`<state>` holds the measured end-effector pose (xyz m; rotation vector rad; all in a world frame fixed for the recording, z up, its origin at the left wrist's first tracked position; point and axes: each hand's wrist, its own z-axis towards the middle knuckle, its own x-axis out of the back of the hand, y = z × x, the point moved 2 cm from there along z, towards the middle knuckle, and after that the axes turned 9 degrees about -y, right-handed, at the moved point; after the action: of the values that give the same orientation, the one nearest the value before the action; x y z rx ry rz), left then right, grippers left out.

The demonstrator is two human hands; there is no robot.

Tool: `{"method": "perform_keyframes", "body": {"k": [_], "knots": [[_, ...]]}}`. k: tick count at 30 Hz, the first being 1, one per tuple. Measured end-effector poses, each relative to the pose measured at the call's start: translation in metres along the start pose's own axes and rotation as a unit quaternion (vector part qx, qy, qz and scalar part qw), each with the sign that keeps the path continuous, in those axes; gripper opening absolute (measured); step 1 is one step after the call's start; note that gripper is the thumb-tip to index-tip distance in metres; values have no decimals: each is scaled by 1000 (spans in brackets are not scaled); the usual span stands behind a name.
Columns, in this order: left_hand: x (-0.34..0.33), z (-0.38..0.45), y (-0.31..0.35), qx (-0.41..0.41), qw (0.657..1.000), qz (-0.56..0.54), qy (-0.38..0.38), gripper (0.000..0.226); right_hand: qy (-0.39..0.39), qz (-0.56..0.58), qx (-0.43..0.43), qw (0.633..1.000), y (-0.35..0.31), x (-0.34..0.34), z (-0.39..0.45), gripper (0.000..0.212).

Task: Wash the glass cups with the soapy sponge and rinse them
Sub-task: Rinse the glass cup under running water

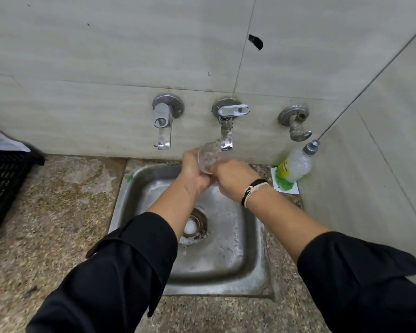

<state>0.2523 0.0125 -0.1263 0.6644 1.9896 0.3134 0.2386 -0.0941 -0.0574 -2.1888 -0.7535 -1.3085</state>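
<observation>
A clear glass cup [208, 156] is held over the steel sink [245, 265], right under the spout of the middle tap [226, 133]. My left hand [195, 174] grips the cup from the left side. My right hand [233, 179] is closed on the cup's right and lower side, so the cup's base is hidden. The cup is tilted, its mouth toward the wall. I cannot tell whether water runs from the spout. No sponge shows in this view.
A left tap [163, 126] and a right valve [296, 123] jut from the tiled wall. A dish soap bottle [296, 164] stands at the sink's back right corner. A black crate [3, 186] sits on the granite counter [58, 212] at left. Foam lies over the drain [193, 227].
</observation>
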Motion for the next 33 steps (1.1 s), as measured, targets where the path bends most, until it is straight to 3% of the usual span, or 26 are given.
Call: {"method": "perform_keyframes", "body": {"k": [4,7,10,14,27,30,33], "knots": [[-2,-7,4,75,995,59,-19,38,42,-73,-15,996,4,2,-6,30],[-2,-3,10,37,999,27,23,23,27,39,-16,999,-12,-11,-16,46],[-9,-4,1,16,998,48,40,24,2,121,-47,992,-17,-8,-13,51],[-7,1,3,17,998,40,35,26,-10,146,-66,987,-21,-10,-14,42],[-6,4,-2,8,998,51,47,28,-46,174,-79,981,-23,-13,-10,51],[-5,2,-5,-5,997,56,50,26,-28,198,-85,976,-24,-12,-6,42],[0,1,-5,-25,997,43,56,31,-34,227,-77,970,-29,-9,-5,51]]}}
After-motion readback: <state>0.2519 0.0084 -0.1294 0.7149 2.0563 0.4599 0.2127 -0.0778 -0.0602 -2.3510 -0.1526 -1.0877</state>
